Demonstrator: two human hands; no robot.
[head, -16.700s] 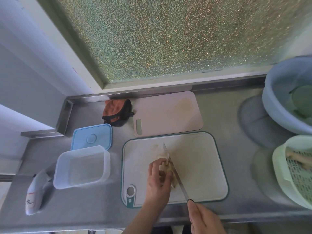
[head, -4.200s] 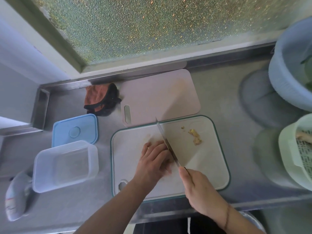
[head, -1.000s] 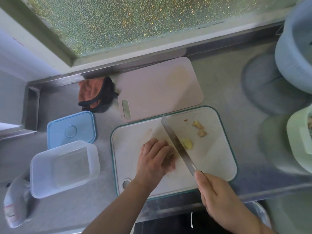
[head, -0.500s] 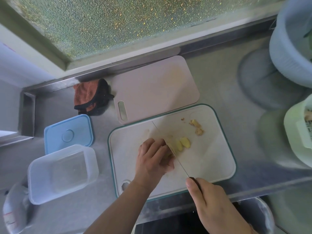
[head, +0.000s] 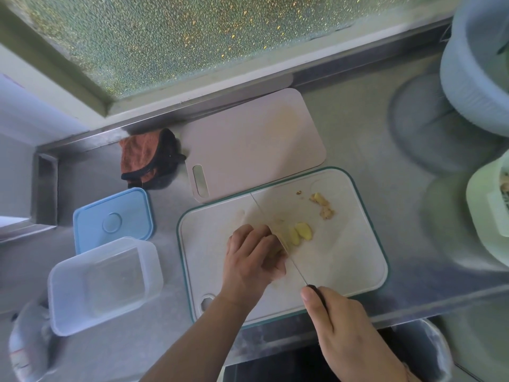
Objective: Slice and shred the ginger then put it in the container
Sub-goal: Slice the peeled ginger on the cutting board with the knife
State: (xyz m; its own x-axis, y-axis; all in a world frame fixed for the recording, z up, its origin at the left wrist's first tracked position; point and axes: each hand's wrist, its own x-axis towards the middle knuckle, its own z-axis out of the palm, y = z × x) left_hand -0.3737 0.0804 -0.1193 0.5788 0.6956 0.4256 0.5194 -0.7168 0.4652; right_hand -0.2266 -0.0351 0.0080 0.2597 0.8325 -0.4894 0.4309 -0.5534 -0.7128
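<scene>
The clear rectangular plastic container (head: 104, 285) (lid off) sits empty on the steel tabletop (head: 371, 150). The left hand (head: 252, 260) presses curled fingers onto the pale ginger piece (head: 278, 235) on the white teal-edged cutting board (head: 344, 257); the right hand (head: 341, 326) grips the thin-bladed knife (head: 275, 227). No writing is readable.

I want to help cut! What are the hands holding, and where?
Right hand grips the knife by its handle. Left hand holds the ginger from above.
</scene>
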